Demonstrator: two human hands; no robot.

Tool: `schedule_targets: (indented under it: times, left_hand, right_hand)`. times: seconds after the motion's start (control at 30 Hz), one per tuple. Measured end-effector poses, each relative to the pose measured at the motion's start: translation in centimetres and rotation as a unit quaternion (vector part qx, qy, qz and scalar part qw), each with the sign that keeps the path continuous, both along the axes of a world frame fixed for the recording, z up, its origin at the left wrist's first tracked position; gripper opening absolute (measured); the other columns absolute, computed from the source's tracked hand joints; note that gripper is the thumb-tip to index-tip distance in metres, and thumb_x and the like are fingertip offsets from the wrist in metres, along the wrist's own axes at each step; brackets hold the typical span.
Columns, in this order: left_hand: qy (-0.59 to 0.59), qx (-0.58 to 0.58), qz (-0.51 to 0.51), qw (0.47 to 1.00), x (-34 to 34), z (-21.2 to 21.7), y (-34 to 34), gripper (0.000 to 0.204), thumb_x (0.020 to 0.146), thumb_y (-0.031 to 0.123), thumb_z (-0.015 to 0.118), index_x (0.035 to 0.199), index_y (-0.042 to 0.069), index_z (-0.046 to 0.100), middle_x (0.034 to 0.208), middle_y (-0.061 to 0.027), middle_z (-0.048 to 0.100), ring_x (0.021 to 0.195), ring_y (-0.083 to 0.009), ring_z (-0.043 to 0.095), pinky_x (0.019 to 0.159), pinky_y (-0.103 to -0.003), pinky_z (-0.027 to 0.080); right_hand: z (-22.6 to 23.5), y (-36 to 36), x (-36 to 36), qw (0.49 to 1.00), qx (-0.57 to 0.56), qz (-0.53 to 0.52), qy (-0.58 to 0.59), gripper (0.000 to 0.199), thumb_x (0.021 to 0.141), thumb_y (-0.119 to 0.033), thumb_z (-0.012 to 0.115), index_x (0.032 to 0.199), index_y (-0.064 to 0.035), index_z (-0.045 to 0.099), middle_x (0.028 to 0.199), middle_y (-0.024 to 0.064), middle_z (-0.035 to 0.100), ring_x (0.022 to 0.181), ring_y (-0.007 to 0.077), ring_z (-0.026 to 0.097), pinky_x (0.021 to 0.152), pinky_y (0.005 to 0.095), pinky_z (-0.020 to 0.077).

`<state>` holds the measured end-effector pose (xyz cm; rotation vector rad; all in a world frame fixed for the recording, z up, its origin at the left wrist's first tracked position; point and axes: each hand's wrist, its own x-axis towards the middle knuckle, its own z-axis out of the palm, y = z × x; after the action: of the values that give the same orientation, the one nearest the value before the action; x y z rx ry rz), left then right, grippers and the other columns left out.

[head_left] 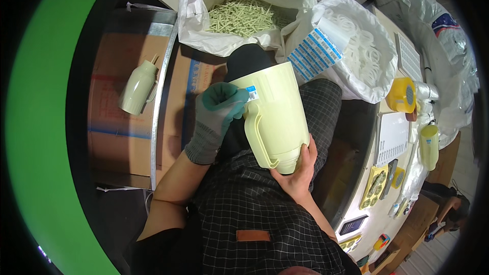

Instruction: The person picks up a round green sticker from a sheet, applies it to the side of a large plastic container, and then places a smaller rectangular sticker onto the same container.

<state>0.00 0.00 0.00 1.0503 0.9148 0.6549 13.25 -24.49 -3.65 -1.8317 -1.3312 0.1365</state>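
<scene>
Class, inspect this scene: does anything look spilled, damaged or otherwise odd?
No spill or damage stands out. Mildly odd because mismatched: the left hand is gloved, the right hand, holding the pale-yellow jug, bare.

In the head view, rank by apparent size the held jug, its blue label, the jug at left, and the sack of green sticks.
Largest first:
sack of green sticks
held jug
jug at left
blue label

I can see a white bag (374,84) of clear rings (364,51). Right beside that bag is a white sack (191,15) of green sticks (242,16). On the bag's other side, a long surface (352,206) has a yellow tape roll (401,94) near the bag.
</scene>
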Motion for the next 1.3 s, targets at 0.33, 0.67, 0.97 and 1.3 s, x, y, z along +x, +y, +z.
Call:
schedule_targets:
  times: [0.33, 0.67, 0.97, 1.3]
  left_hand:
    - [0.138, 0.359, -0.004, 0.923, -4.6, -8.5, 2.4, 0.047, 0.11, 0.02, 0.053, 0.15, -0.004, 0.045, 0.137, -0.0153, 0.056, 0.122, -0.0246, 0.058, 0.104, -0.036, 0.047]
    - [0.306, 0.313, -0.439, 0.785, 0.2, -3.1, -4.0, 0.043, 0.102, 0.028, 0.065, 0.137, 0.001, 0.065, 0.129, -0.0272, 0.067, 0.113, -0.0416, 0.069, 0.098, -0.043, 0.054]
    - [0.142, 0.632, -0.313, 0.695, 6.1, -1.9, -7.7, 0.061, 0.081, 0.029, 0.081, 0.138, 0.016, 0.064, 0.165, -0.0209, 0.039, 0.151, -0.0555, 0.029, 0.118, -0.069, 0.029]
    - [-0.079, 0.653, -0.494, 0.569, 22.1, 4.4, -12.4, 0.049, 0.091, 0.022, 0.074, 0.134, 0.001, 0.063, 0.145, -0.0201, 0.059, 0.136, -0.0424, 0.054, 0.119, -0.055, 0.039]
  right_hand:
    - [4.9, -0.4, 4.4, 0.961, -0.132, 0.021, 0.242, 0.111, 0.067, -0.02, 0.091, 0.163, -0.0056, 0.037, 0.156, 0.024, 0.05, 0.143, 0.0394, 0.053, 0.119, 0.0453, 0.0444]
    - [10.1, 4.3, 11.6, 0.977, -0.088, -0.116, 0.157, 0.053, 0.09, -0.046, 0.077, 0.124, -0.0062, 0.073, 0.127, 0.0143, 0.072, 0.119, 0.0316, 0.069, 0.104, 0.0427, 0.0532]
    - [3.6, 2.0, 14.2, 0.957, 0.064, -0.278, 0.054, 0.035, 0.088, -0.016, 0.083, 0.122, -0.0106, 0.076, 0.114, 0.0114, 0.073, 0.104, 0.0279, 0.07, 0.096, 0.0381, 0.0572]
    - [-2.1, -26.6, 21.7, 0.772, -0.153, -0.59, -0.179, 0.029, 0.086, -0.019, 0.083, 0.113, -0.0094, 0.08, 0.103, 0.0111, 0.071, 0.097, 0.0311, 0.065, 0.086, 0.0421, 0.0552]
